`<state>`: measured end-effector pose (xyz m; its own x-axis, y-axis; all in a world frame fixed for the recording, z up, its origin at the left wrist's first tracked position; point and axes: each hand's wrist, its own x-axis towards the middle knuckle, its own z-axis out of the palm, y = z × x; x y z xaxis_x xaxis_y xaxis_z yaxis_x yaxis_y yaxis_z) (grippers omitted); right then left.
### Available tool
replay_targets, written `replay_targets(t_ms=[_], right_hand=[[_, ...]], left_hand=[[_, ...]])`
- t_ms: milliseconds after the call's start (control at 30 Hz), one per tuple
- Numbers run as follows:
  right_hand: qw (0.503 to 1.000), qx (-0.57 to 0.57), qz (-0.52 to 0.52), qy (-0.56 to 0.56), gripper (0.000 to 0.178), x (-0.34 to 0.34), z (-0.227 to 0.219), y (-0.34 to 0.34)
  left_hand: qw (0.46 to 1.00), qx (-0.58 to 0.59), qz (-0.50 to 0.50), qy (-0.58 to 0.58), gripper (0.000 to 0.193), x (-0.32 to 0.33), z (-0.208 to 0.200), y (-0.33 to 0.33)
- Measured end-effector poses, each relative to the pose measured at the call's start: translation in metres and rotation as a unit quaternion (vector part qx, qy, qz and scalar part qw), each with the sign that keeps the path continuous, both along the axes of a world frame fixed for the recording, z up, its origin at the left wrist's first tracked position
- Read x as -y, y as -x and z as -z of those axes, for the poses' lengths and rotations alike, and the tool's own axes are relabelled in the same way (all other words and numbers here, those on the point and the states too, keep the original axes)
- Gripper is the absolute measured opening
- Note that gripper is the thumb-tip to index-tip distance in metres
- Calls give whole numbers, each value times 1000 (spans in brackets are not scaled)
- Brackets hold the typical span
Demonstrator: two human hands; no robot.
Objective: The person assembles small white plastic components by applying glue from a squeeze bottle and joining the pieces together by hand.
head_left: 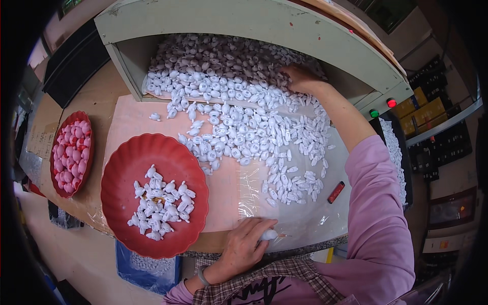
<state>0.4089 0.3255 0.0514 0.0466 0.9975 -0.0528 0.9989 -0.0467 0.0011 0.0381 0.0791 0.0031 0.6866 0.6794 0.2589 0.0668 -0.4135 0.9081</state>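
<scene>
My left hand (245, 246) is closed around a small white bottle (269, 235) with a thin needle-like tip, at the table's near edge. My right hand (302, 79) reaches under the pale green metal housing (213, 23), into the heap of small white plastic pieces (218, 86). Its fingertips are in shade among the pieces, so whether they grip one cannot be made out. Round head-like pieces spill forward onto the table, with slimmer body-like pieces (292, 188) to their right. Left of my left hand, a red fluted bowl (119, 198) holds several white figures, seemingly joined.
A smaller red dish (87, 147) of pink and red pieces stands at the far left. A small red oblong thing (336, 192) lies near my right sleeve. The housing carries a green and a red light (391, 102). Below the table edge sits a blue crate (147, 269).
</scene>
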Motion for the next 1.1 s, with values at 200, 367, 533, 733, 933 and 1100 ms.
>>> replay_targets(t_ms=[200, 367, 533, 733, 933, 1100], right_hand=[[994, -51, -67, 64, 51, 3, -13, 2], [979, -127, -124, 103, 45, 9, -20, -12], [983, -179, -30, -13, 41, 25, 5, 29], [984, -165, 12, -64, 29, 64, 21, 44], [963, -176, -126, -159, 15, 122, 18, 49], [965, -190, -174, 50, 18, 123, -29, 40]], left_hand=[[1000, 4, 1, 10, 48, 0, 0, 2], [1000, -2, 8, 2, 48, -1, -1, 2], [1000, -1, 1, -2, 49, 0, 2, 1], [1000, 1, 0, -2, 49, 0, 0, 0], [1000, 1, 2, -5, 49, 0, 2, 1], [1000, -6, -1, -8, 48, 0, 1, 1]])
